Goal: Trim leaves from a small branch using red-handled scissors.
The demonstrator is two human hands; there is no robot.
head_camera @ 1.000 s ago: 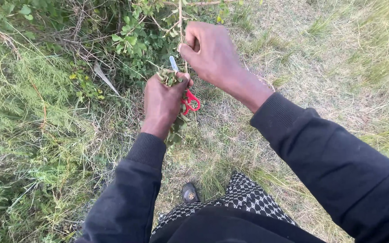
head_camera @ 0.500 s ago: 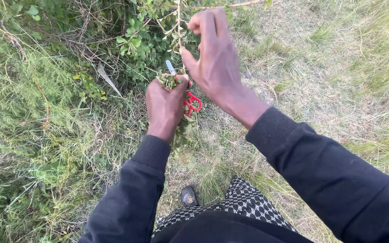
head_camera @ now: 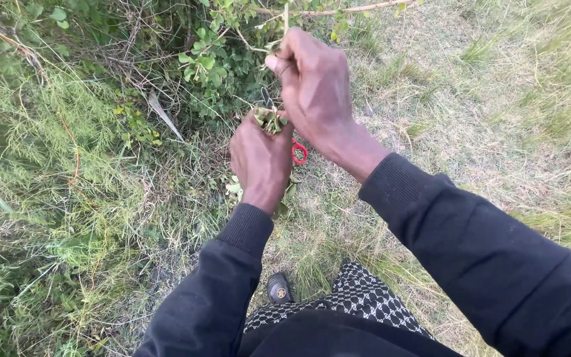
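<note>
My left hand [head_camera: 260, 158] is closed around a bunch of green leaves [head_camera: 269, 120] that sticks out of the top of the fist, together with red-handled scissors [head_camera: 299, 153] whose loop shows at the right of the fist. My right hand [head_camera: 313, 84] is just above it, fingers pinched on a thin stem [head_camera: 285, 20] that rises from the leafy bush [head_camera: 216, 63]. The scissor blades are hidden behind my right hand.
Feathery green weeds [head_camera: 41, 152] fill the left side. Dry, pale grass [head_camera: 484, 125] spreads to the right. A thin bare branch [head_camera: 338, 10] crosses the top. My dark shoe [head_camera: 279, 288] and patterned clothing [head_camera: 358, 297] show at the bottom.
My right hand has turned and closed over the stem just above the left fist, now covering the scissor blades. The left hand has stayed in place with its leaves.
</note>
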